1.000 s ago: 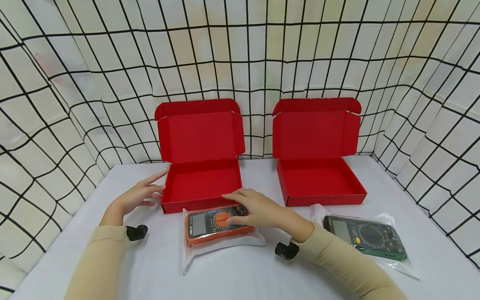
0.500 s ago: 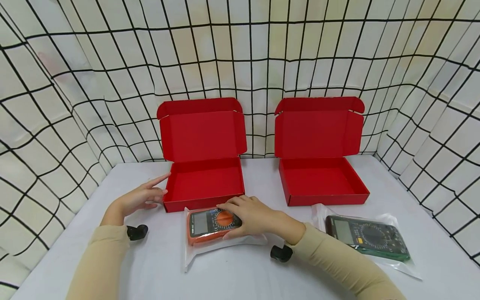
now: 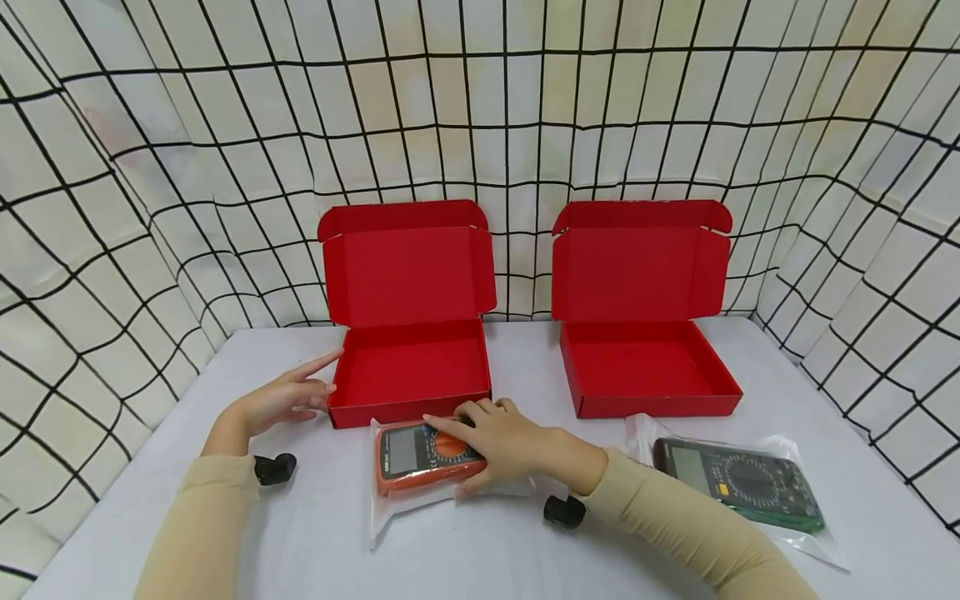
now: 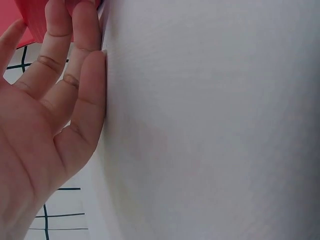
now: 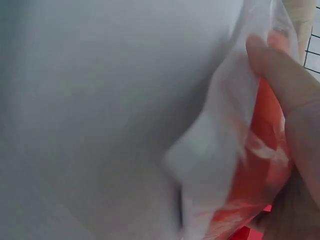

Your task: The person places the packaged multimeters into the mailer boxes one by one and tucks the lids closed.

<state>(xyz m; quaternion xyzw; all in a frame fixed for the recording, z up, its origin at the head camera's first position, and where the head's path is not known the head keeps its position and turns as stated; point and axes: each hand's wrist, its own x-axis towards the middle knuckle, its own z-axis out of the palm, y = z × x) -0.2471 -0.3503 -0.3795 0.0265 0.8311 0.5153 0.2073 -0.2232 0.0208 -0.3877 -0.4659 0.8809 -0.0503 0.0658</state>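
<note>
While right hand (image 3: 498,437) grips orange multimeter in clear plastic bag (image 3: 420,457) (thumb at near edge, fingers curled over dial), meter lies flat on white table (image 3: 480,550), long axis left-right, just before left open red cardboard box (image 3: 408,375), empty. Left hand (image 3: 281,398), fingers straight, touches that box's left wall. Right red box (image 3: 648,371) also empty; green bagged multimeter (image 3: 738,483) before it.

left box (image 3: 408,367) red, inside and out; right box (image 3: 647,367) same red | bagged multimeter (image 3: 420,458) orange casing, dark face, orange dial; clear bag | second multimeter (image 3: 738,483) dark with green edge; clear bag | tabletop (image 3: 465,550) plain white | backdrop (image 3: 480,108) cream with black grid lines | sleeves (image 3: 675,521) beige
</note>
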